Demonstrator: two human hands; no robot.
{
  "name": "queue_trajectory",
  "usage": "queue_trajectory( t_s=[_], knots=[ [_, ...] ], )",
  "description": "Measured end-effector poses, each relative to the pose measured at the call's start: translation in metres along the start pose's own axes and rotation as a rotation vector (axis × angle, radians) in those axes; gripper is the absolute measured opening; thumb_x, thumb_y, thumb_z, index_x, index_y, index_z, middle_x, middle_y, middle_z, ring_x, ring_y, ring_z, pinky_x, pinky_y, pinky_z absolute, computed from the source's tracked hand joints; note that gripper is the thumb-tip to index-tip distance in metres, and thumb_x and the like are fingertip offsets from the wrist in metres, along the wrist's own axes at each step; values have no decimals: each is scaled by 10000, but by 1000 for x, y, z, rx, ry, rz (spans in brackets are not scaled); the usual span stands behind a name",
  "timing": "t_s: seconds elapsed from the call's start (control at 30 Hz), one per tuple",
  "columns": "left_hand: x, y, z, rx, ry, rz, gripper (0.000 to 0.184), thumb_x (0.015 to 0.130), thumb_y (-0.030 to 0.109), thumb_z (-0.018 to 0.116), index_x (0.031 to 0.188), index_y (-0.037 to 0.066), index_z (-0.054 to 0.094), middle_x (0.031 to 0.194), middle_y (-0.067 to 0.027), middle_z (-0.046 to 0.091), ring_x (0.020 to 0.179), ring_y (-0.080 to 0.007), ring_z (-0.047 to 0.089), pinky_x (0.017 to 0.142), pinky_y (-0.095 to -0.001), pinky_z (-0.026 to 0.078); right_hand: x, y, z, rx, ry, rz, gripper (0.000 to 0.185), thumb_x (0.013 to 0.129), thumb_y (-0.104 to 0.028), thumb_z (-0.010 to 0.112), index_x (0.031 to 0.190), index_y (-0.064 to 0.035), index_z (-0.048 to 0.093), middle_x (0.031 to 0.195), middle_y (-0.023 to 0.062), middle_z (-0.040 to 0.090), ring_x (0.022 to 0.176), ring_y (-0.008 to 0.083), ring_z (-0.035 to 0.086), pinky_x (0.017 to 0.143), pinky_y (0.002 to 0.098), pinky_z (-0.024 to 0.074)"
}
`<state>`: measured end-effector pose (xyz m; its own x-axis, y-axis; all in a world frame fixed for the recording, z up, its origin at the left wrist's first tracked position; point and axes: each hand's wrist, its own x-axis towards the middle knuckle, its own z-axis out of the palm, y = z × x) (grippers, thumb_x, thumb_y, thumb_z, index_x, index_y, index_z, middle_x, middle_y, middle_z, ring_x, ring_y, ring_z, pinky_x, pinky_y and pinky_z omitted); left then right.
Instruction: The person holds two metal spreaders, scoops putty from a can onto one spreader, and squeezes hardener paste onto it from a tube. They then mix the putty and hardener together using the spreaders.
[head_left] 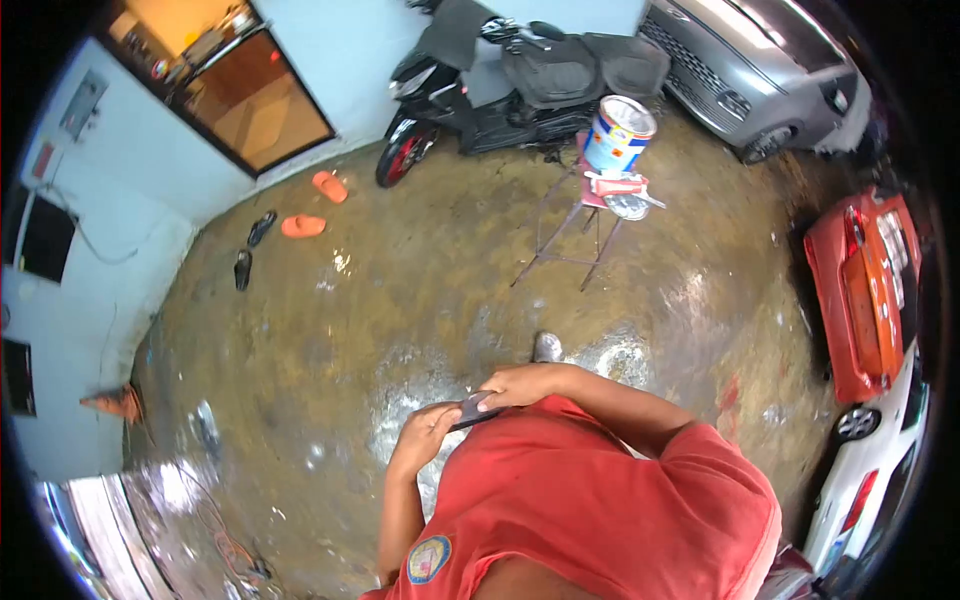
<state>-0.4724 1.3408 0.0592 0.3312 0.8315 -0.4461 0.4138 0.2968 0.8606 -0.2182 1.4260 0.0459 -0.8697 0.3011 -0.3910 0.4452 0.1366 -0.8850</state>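
Note:
A dark, flat, thin piece [470, 411] is held in front of my red shirt, at waist height; its exact kind cannot be made out. My left hand [432, 426] grips its left end, fingers closed on it. From the other side my right hand [520, 386] pinches it, with the thumb laid over its top face. Parts of the piece are hidden by the fingers and the shirt. Beyond my hands, the tip of a shoe [547, 347] shows on the wet-looking floor.
Ahead stands a stool [548, 240] bearing a large paint can [618, 135] and a red-and-white item [618, 186]. Behind it is a black motorbike [500, 90]. Orange slippers [303, 226] lie left. A silver car [745, 70] and a red car part [860, 300] stand right.

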Motion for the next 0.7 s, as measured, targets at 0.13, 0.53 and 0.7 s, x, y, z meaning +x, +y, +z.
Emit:
queue_trajectory(
  t_s=[0.13,0.53,0.7],
  knots=[
    [66,9,23,-235,111,95,319,1015,277,580,1108,2,712,967,-55,729,854,-148,649,791,-310,523,-93,65,-25,214,371,40,465,1022,-399,515,1262,-11,607,1107,166,695,990,255,645,893,387,487],
    [275,178,135,-1191,178,381,370,850,-52,614,1207,25,552,1156,-99,658,1036,-236,660,935,-395,538,-336,265,-45,476,646,540,526,858,-113,592,1382,-86,548,1124,151,700,1023,239,657,887,374,525],
    [334,226,163,-1204,124,326,529,734,-80,571,1248,43,536,1181,-118,638,1141,-317,612,1041,-512,463,-400,213,-141,314,1541,462,657,850,-6,671,1459,-35,425,1257,149,638,1157,224,603,964,331,489]
  ],
)
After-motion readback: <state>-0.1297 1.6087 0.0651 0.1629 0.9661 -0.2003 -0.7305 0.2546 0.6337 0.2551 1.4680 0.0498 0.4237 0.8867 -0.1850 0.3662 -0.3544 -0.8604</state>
